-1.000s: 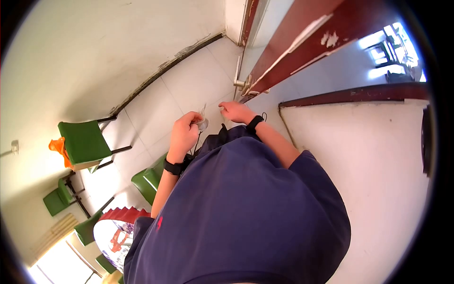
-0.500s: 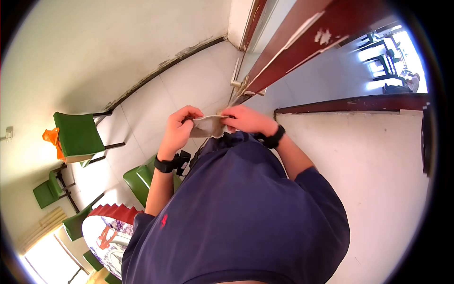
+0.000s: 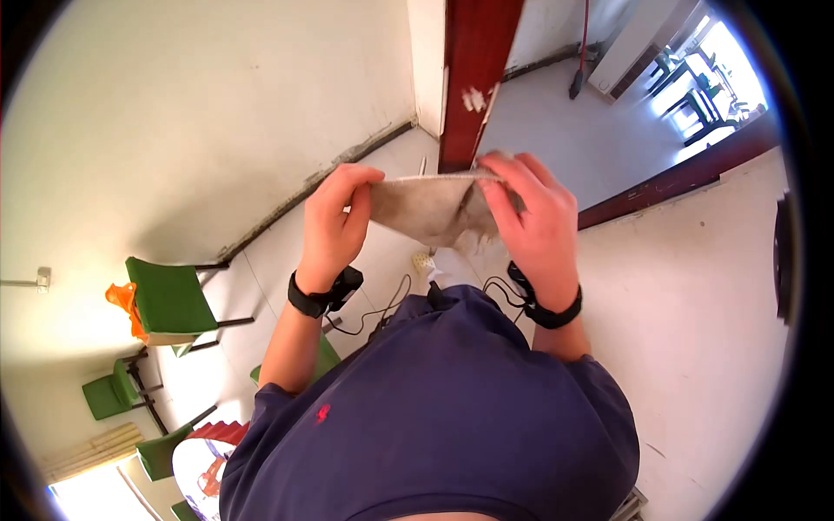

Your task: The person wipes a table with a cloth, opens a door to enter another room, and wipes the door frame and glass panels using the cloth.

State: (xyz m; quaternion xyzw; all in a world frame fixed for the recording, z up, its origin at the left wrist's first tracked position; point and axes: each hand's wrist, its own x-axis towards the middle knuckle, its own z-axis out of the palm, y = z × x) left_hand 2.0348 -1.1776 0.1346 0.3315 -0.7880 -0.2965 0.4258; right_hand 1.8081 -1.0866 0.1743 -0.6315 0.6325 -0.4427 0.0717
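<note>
A greyish cloth [image 3: 421, 208] with dark smudges is stretched between my two hands in front of my body. My left hand [image 3: 337, 217] pinches its left corner between thumb and fingers. At the other end, my right hand [image 3: 537, 213] grips the top right corner, thumb below and fingers over the edge. The cloth hangs down a little from its straight upper edge. Behind it stands the edge of a dark red door [image 3: 478, 87]. Black straps with small devices and cables circle both wrists.
On the left are several green chairs [image 3: 174, 297], one with an orange bag [image 3: 127, 306] on it. A doorway at upper right opens to another room, where a mop [image 3: 576, 84] leans. The white wall [image 3: 695, 347] is close on my right.
My hands have moved apart and the cloth is now spread wider between them. The door appears more upright in view, and the mop in the other room has come into sight.
</note>
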